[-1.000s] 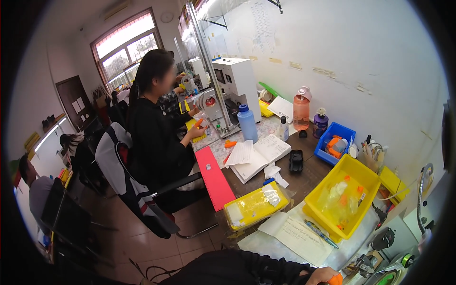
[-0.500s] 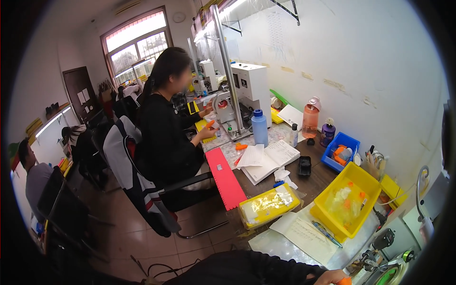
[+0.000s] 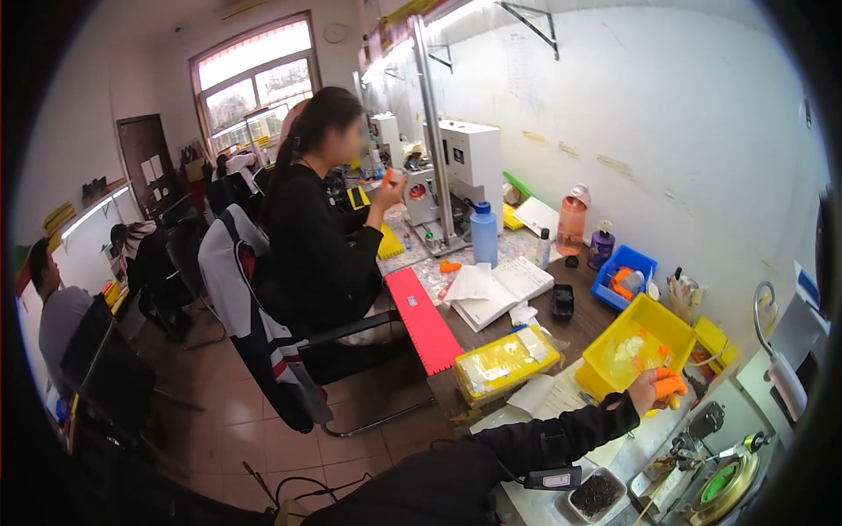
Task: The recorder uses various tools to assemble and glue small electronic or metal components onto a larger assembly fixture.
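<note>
My left hand (image 3: pixel 653 392) reaches out at the lower right, with orange finger cots on its fingers. Its fingers are curled together; what they hold, if anything, I cannot make out. Just behind it stands a yellow bin (image 3: pixel 599 357) with clear plastic bags and small orange pieces inside. The hand overlaps the bin's near right corner in view; touching or apart, I cannot tell. Below my black sleeve sits a small white tray (image 3: pixel 622 502) of dark bits. Closer to the right edge is a machine with a round metal disc (image 3: pixel 745 473), green at its centre. My right hand is out of view.
Left of the bin lie a yellow box (image 3: pixel 509 361), an open notebook (image 3: pixel 517 285) and a red board (image 3: pixel 423 320). A blue bottle (image 3: pixel 483 235) and a blue bin (image 3: pixel 645 260) stand farther back. A co-worker (image 3: pixel 324 219) sits at the same bench.
My left hand has risen from the lower edge to beside the yellow bin. The white tray has come into view. The co-worker has lifted a hand with orange fingertips.
</note>
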The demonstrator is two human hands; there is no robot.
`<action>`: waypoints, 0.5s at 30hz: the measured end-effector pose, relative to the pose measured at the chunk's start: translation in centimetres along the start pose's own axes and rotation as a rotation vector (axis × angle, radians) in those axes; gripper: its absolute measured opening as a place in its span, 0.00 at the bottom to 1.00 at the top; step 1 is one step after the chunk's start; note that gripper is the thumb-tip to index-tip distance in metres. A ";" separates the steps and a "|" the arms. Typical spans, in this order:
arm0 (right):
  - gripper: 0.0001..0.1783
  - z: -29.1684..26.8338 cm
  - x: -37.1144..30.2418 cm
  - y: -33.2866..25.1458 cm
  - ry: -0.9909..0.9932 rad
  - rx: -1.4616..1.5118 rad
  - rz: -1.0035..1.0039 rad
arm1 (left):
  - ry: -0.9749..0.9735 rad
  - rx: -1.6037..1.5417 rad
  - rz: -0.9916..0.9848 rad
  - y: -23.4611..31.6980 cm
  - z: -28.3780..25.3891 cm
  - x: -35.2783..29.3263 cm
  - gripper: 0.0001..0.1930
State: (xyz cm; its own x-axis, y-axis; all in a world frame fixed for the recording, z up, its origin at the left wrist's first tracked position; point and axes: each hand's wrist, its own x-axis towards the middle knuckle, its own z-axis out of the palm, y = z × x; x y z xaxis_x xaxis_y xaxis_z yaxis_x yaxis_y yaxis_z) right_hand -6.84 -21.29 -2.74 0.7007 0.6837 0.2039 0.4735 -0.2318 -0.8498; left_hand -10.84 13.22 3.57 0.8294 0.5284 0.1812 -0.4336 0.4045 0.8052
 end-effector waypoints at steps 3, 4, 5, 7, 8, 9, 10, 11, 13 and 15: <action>0.14 0.5 0.8 -1.9 0.057 -0.262 -0.123 | -0.029 0.360 0.041 -1.4 -1.3 -1.3 0.08; 0.14 0.7 1.2 -2.0 0.092 -0.332 -0.143 | -0.067 0.500 0.158 -1.6 -1.5 -1.8 0.05; 0.17 1.1 2.5 -3.0 0.118 -0.438 -0.326 | -0.051 0.736 0.317 -2.0 -2.6 -2.3 0.07; 0.11 1.4 2.3 -0.1 0.123 -0.285 -0.200 | -0.063 0.649 0.288 -1.4 -2.8 -3.8 0.10; 0.11 1.8 2.9 -1.0 0.142 -0.270 -0.132 | -0.026 0.593 0.192 -1.0 -2.2 -4.3 0.09; 0.10 2.1 3.6 -1.0 0.201 -0.303 -0.210 | 0.001 0.318 0.143 -2.0 -2.8 -4.4 0.08; 0.11 1.8 3.5 -1.0 0.182 -0.322 -0.142 | 0.004 0.289 0.144 -2.5 -2.7 -4.2 0.07; 0.12 1.5 3.5 -1.0 0.194 -0.333 -0.114 | -0.011 0.139 0.074 -2.7 -2.1 -3.8 0.08; 0.15 1.2 3.6 -1.6 0.168 -0.279 -0.044 | 0.023 0.003 0.018 -2.7 -1.7 -3.7 0.10; 0.19 0.6 3.0 -1.2 0.160 -0.169 -0.013 | 0.049 0.013 -0.002 -2.9 -2.0 -3.5 0.12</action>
State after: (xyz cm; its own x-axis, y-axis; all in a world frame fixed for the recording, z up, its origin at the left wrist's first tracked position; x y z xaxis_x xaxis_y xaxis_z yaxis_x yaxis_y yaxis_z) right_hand -5.65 -18.57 -1.45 0.7633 0.5721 0.3002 0.5562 -0.3455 -0.7558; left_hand -13.18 11.70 -0.49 0.8117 0.5640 0.1518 -0.4272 0.3961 0.8128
